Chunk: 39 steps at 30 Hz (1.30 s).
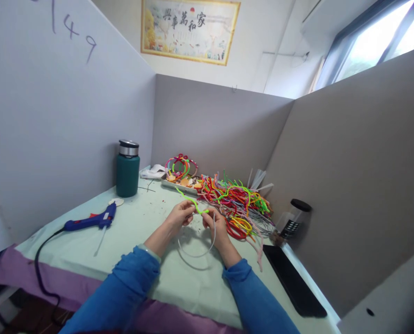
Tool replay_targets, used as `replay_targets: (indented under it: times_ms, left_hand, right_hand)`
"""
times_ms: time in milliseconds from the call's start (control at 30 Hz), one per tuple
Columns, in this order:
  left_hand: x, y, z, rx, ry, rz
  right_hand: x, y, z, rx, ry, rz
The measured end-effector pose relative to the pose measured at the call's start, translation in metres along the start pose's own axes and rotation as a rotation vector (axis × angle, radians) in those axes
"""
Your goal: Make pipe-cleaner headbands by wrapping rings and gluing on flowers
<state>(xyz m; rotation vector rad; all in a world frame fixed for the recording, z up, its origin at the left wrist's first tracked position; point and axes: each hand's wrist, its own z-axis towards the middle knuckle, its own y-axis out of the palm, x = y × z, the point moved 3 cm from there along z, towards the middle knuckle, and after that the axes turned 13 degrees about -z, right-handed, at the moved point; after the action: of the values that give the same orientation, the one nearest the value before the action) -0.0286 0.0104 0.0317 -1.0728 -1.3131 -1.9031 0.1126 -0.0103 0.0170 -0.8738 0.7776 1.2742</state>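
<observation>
A bright green fuzzy stem (190,199) runs between my two hands, its free end pointing up and left. My left hand (183,214) pinches it near the middle. At its lower right end, my right hand (214,223) closes on the stem and on a thin pale grey hoop (197,256). The hoop hangs below my fingers, over the table. Whether the stem is wound on the hoop is too small to tell.
Colourful fuzzy stems (234,197) are heaped behind my right hand, beside a tray (179,184) with looped bands. A green bottle (127,169) and a blue glue gun (92,221) are left. A black phone-like slab (293,280) and a clear jar (293,220) are right.
</observation>
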Motion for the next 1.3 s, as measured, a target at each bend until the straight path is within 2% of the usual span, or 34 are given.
replay_targets:
  times_ms: [200, 400, 533, 700, 900, 1100, 1300]
  left_hand:
    - [-0.003, 0.000, 0.000, -0.006, -0.061, 0.172]
    - [-0.001, 0.006, -0.004, 0.073, -0.089, 0.304]
    - [0.004, 0.009, -0.005, 0.030, -0.026, 0.386]
    - [-0.002, 0.005, 0.001, -0.047, -0.047, 0.376]
    - [-0.004, 0.002, 0.005, -0.079, 0.125, 0.442]
    - [-0.003, 0.002, 0.003, -0.092, 0.221, 0.563]
    - [0.001, -0.001, 0.004, -0.009, 0.269, 0.554]
  right_hand:
    - [0.001, 0.001, 0.000, -0.028, 0.001, 0.006]
    - [0.004, 0.001, 0.000, -0.023, 0.006, 0.003]
    - [0.008, 0.001, 0.001, -0.022, 0.000, 0.024]
    - [0.008, -0.003, 0.001, 0.018, -0.014, 0.015]
    - [0.006, -0.002, 0.001, 0.020, -0.007, 0.019]
    - [0.006, -0.002, 0.001, 0.023, -0.001, 0.020]
    - [0.008, 0.003, 0.001, -0.036, 0.047, -0.032]
